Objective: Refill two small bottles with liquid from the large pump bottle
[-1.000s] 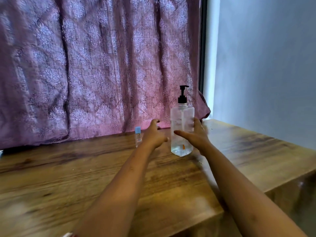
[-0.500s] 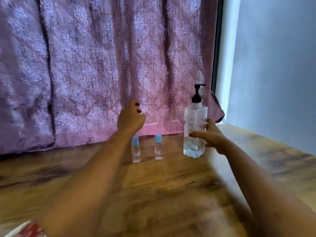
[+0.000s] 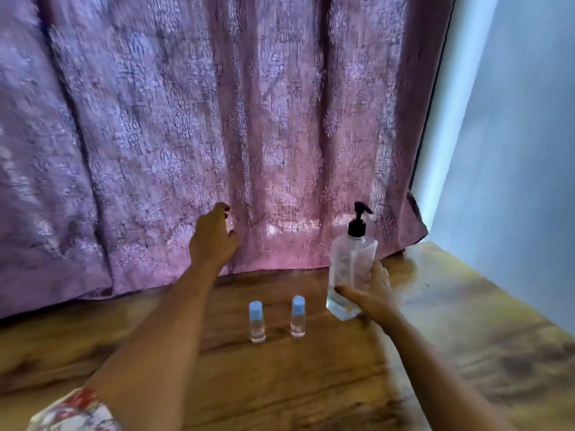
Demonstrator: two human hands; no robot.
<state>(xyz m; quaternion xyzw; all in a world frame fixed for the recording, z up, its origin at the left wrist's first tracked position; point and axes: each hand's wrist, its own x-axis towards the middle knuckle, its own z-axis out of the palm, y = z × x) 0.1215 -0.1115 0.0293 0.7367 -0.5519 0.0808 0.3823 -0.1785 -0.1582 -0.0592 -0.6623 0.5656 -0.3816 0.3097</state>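
Clear plastic pump bottle (image 3: 350,275): standing tilted on the desk (image 3: 311,384), right hand (image 3: 373,297) wrapping its lower body. Likely slick, light; best gripped mid-body. Two small capped bottles (image 3: 257,321) (image 3: 298,317) are standing just beside it. Left hand (image 3: 211,241) is hovering, loosely curled, empty.

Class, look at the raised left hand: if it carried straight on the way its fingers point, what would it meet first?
Most likely the purple curtain behind the table; the left hand points at it, above the small bottles. Depth is unclear.
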